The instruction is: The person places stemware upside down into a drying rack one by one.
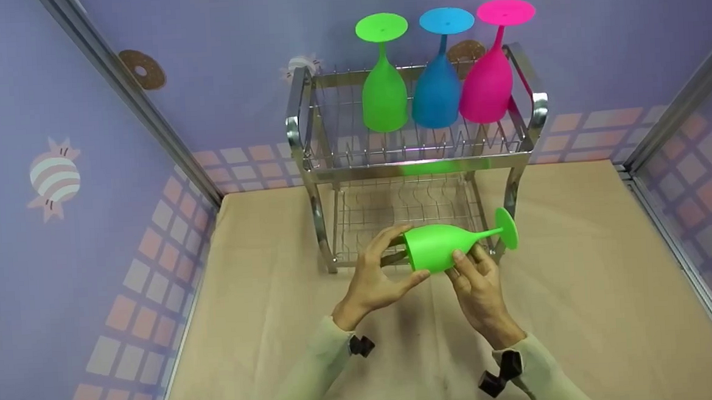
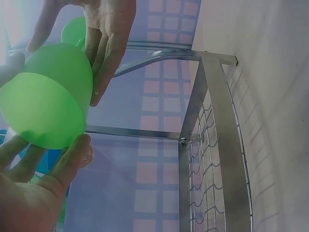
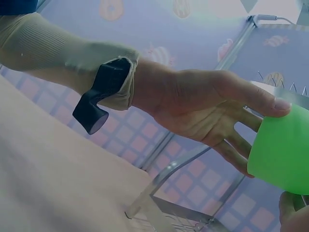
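A light green goblet (image 1: 440, 244) lies on its side in the air, in front of the rack's lower part, its mouth to the left and its round foot to the right. My left hand (image 1: 373, 278) holds it at the rim, thumb below and fingers above. Under the bowl near the stem, my right hand (image 1: 479, 288) grips it with the thumb on the near side. The left wrist view looks towards the open mouth of the goblet (image 2: 53, 96). In the right wrist view, the left hand (image 3: 207, 104) pinches the rim, and only part of the right hand (image 3: 294, 217) shows.
A two-tier metal dish rack (image 1: 427, 167) stands against the back wall. Upside down on its upper tier are a green goblet (image 1: 385, 98), a blue goblet (image 1: 437, 95) and a pink goblet (image 1: 487, 89), side by side towards the right. Beige cloth (image 1: 265, 326) covers the table.
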`<state>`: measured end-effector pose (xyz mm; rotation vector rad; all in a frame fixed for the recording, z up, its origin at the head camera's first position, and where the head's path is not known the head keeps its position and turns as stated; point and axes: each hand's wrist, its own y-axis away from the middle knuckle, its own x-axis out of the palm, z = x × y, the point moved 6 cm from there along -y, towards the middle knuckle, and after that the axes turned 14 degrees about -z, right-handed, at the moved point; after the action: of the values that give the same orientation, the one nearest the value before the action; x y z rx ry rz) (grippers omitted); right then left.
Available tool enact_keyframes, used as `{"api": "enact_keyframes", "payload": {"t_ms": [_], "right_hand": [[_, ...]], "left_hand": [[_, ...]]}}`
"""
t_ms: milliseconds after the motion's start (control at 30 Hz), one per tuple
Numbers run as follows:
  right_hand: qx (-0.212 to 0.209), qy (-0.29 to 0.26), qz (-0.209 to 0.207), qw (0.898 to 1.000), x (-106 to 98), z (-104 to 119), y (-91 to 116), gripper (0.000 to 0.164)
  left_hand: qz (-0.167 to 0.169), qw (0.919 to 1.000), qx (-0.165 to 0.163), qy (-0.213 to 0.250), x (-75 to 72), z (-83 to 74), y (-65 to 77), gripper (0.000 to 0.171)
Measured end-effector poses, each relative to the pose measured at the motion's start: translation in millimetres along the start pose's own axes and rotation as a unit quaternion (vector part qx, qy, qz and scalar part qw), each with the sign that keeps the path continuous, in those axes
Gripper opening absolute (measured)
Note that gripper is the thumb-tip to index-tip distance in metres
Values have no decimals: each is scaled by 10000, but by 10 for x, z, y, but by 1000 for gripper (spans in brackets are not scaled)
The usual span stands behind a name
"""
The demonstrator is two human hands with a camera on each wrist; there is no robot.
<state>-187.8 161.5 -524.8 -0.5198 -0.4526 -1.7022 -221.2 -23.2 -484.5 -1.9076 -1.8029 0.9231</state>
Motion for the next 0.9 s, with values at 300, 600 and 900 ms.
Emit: {"api": "enact_keyframes", "payload": {"t_ms": [300,600,900], "right_hand": [[-178,50,-50,9998,22,112,-22,61],[-829,186,428,9955,149,402,-94,54],[-1933,1484,1105,9635,474,818,-213,54]], "left_hand": [[168,9977,-354,544,-2,0,4,83],[174,9970,-559,504,-222,96,56,79],[-556,9939,-589,-743,-654,388,84,62]]}}
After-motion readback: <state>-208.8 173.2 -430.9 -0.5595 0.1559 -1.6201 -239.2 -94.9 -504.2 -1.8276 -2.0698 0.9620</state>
